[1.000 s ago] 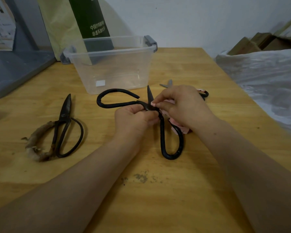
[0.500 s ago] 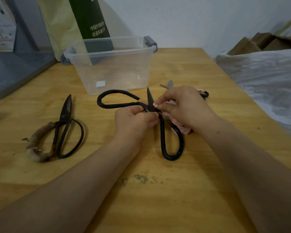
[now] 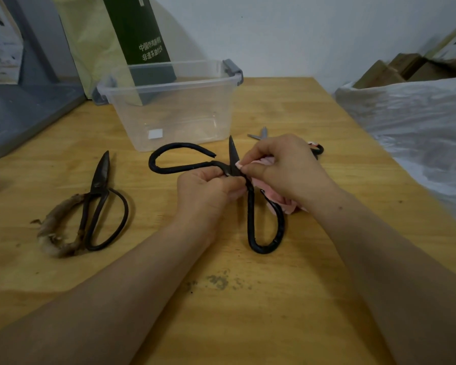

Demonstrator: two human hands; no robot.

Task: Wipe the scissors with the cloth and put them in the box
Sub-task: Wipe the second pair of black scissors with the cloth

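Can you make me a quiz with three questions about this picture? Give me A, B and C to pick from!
1. Where are the wrapped-handle scissors?
A) on the table, left of the left hand
B) on a shelf
C) on the floor

2. What colour is the cloth?
A) blue
B) pink
C) green

3. How is the box?
A) shut with a lid
B) full of toys
C) open, no scissors inside

Answers:
1 A: they lie flat on the wood.
2 B: pink shows in the right hand, against the black scissors.
3 C: no lid, and the clear walls show none.
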